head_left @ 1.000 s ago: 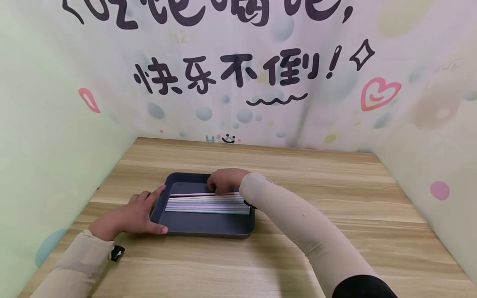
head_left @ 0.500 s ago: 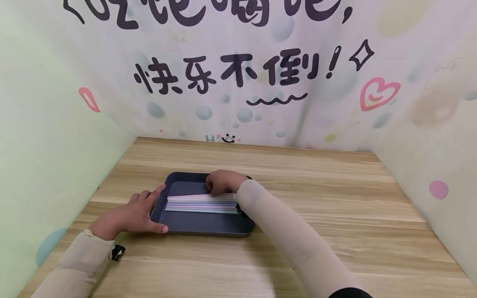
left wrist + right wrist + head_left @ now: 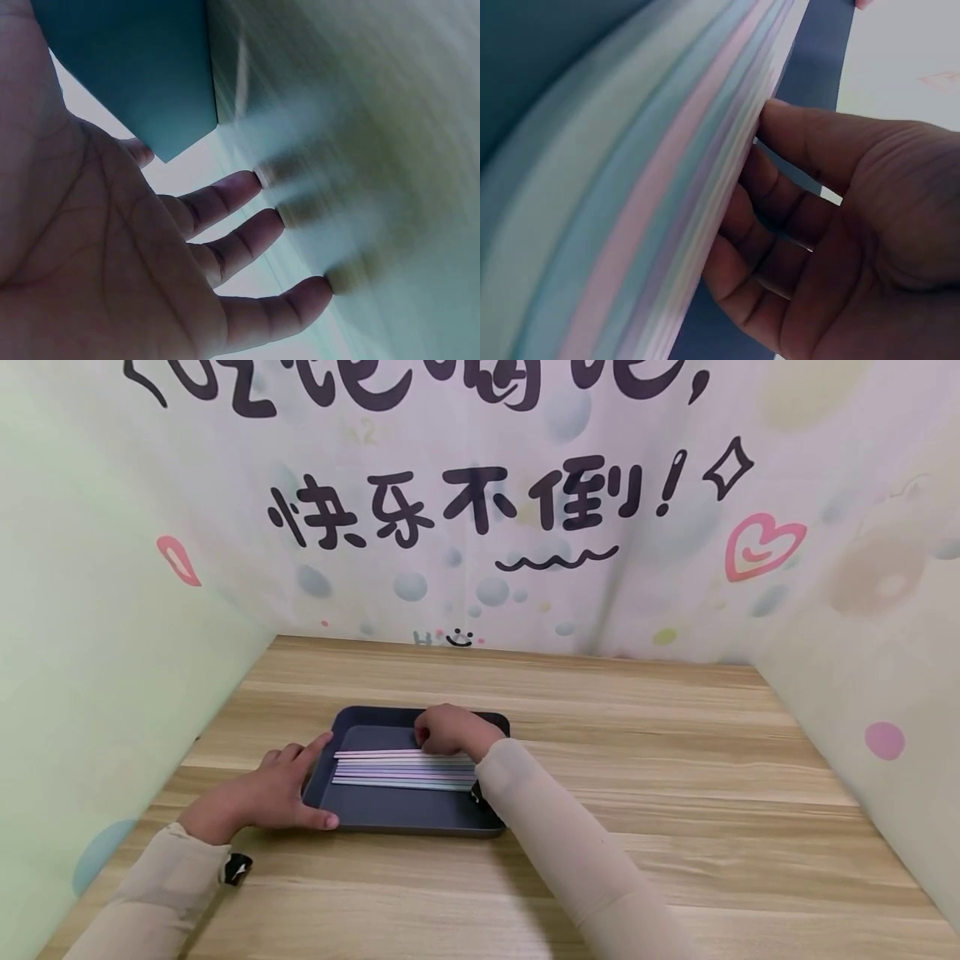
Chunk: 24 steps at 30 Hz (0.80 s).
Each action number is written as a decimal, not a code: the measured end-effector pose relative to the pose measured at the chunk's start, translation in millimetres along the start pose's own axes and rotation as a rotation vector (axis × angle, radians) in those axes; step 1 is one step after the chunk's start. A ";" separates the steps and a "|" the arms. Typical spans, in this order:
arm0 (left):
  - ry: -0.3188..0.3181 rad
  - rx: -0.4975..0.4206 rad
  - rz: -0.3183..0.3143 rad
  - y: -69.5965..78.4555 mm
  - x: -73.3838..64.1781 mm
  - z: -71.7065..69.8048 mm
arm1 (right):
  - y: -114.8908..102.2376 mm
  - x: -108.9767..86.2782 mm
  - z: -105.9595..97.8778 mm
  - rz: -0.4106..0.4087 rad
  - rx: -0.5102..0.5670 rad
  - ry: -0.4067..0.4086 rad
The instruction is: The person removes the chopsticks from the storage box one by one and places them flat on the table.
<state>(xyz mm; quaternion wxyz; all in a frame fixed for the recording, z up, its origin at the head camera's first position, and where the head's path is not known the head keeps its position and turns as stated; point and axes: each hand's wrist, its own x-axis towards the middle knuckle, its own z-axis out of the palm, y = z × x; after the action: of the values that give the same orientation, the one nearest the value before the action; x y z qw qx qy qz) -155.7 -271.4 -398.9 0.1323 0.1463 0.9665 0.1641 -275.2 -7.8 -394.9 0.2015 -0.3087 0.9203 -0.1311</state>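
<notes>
A dark grey tray (image 3: 420, 819) holds a row of long thin pastel sticks (image 3: 397, 770), laid side by side; whether they are chopsticks or straws is unclear. Braced against the tray's left end is my left hand (image 3: 277, 789), its thumb and index finger spread along the rim. In the left wrist view the fingers (image 3: 240, 244) reach past the tray's corner (image 3: 150, 82). My right hand (image 3: 450, 730) is inside the tray at the row's far side. The right wrist view has its bent fingers and thumb (image 3: 817, 139) touching the outer edge of the sticks (image 3: 652, 195); the contact is partly hidden.
The tray stands on a wood-grain table (image 3: 637, 760). A printed back wall (image 3: 465, 585) and side walls (image 3: 862, 635) enclose the table. The right sleeve (image 3: 562, 843) covers the tray's right end and the sticks' right ends.
The stick lying apart at the far side has closed up to the row, and the far sticks have shifted slightly since. My right forearm has swung left. My left hand stays put.
</notes>
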 end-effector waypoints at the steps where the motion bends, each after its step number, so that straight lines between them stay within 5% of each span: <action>1: 0.000 -0.002 -0.002 0.3 -0.3 -0.1 | -0.3 -0.3 0.7 -0.002 0.000 0.008; 24: 0.004 -0.004 0.003 -1.1 -0.3 0.6 | -1.6 -10.3 8.1 -0.024 -0.026 0.108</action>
<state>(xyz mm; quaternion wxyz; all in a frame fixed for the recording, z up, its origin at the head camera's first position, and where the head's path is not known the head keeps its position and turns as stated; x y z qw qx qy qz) -155.5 -272.3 -399.7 0.1303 0.1469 0.9663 0.1667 -263.2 -3.7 -398.4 0.1460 -0.3149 0.9276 -0.1382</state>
